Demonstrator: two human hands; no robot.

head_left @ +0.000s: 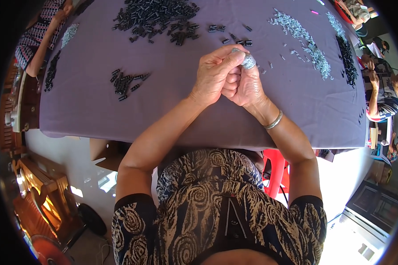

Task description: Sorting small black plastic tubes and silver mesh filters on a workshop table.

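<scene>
Head view shows left hand (210,77) and right hand (247,88) curled together above the table (88,106); what the grip pinches, I cannot tell. Small black parts (121,84) lie at left, metal springs (318,61) at right, farther a black heap (154,15).

Two foreground hands (210,77) (250,86), countless black pieces (152,15)

Home-like workroom
Under the fingers (231,85), a cloth-covered table (88,106); ahead, heaped black parts (157,17); rightward, silvery pieces (316,57); lower left, wooden furniture (35,198).
</scene>
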